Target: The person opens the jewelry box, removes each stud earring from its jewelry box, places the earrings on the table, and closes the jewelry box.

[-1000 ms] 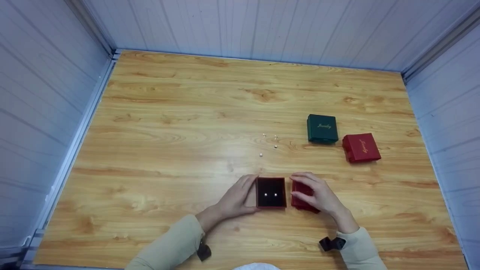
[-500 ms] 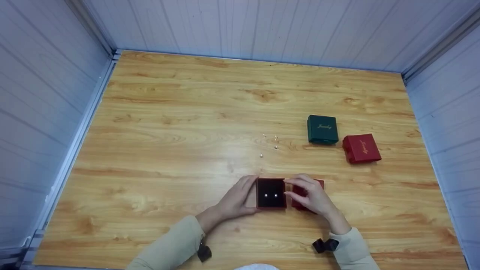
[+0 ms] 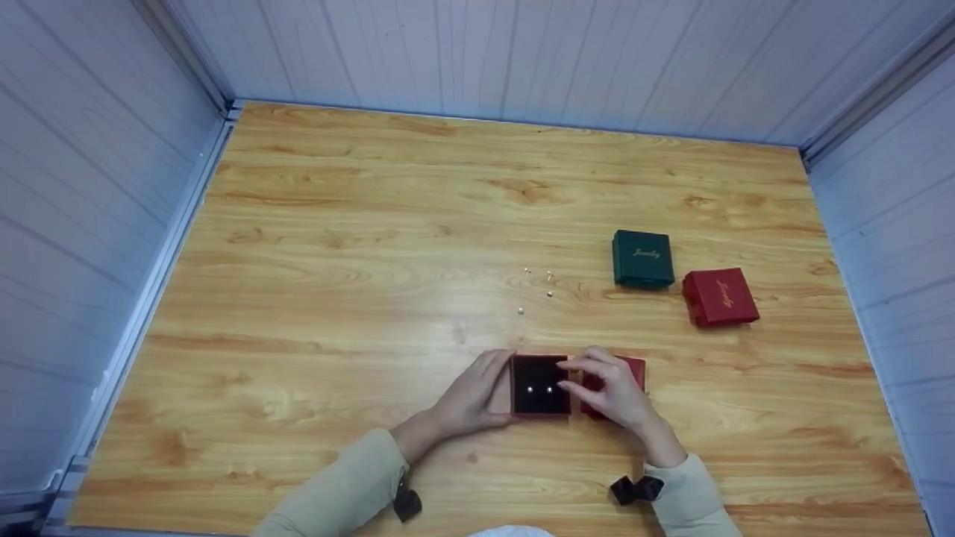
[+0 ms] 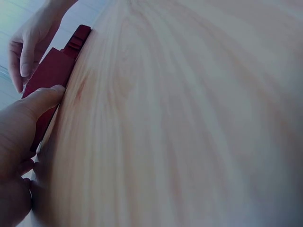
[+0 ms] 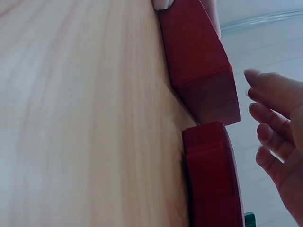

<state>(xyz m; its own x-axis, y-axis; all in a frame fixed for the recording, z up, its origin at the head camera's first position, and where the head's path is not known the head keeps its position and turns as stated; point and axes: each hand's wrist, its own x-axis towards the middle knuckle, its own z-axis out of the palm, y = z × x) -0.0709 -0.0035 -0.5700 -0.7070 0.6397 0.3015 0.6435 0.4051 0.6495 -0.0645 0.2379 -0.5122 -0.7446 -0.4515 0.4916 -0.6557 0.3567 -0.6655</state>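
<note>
An uncovered red jewelry box (image 3: 541,415) with a black insert (image 3: 539,371) stands near the front of the table. Two small shiny stud earrings (image 3: 530,390) sit side by side in the insert. My left hand (image 3: 466,395) grips the box from its left side, with the thumb (image 4: 47,98) on the near wall. Just right of the box lies its red lid (image 3: 636,369), partly hidden under my right hand (image 3: 615,391). That hand hovers over the box's right edge, thumb and fingers apart and holding nothing. In the right wrist view its fingertips are clear of the box (image 5: 199,52).
Several tiny studs lie loose on the wooden table (image 3: 336,298), among them a round one (image 3: 521,311) beyond the box. A green jewelry box (image 3: 643,257) and a red one (image 3: 722,296), both covered, stand at the right. Pale panel walls (image 3: 477,60) enclose the table.
My right hand has moved left from above the lid to the right edge of the box, uncovering more of the lid. The left hand and the box have stayed in place.
</note>
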